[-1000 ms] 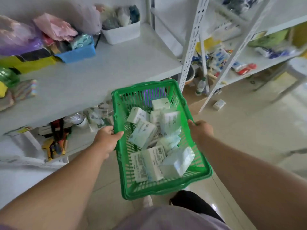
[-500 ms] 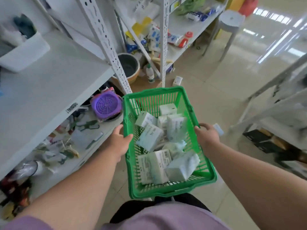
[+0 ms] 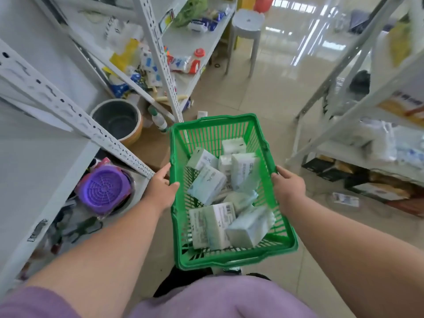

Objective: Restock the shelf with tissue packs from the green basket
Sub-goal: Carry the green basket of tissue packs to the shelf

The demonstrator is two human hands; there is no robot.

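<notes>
Between both hands [image 3: 288, 187], green basket [image 3: 212, 123] holds jumbled tissue packs [image 3: 206, 184].

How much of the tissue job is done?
Nothing looks shelved yet. The tissue packs all still lie piled in the green basket. The left hand and right hand grip its side rims, carrying it between the shelves. Every pack is still left to put out.
</notes>
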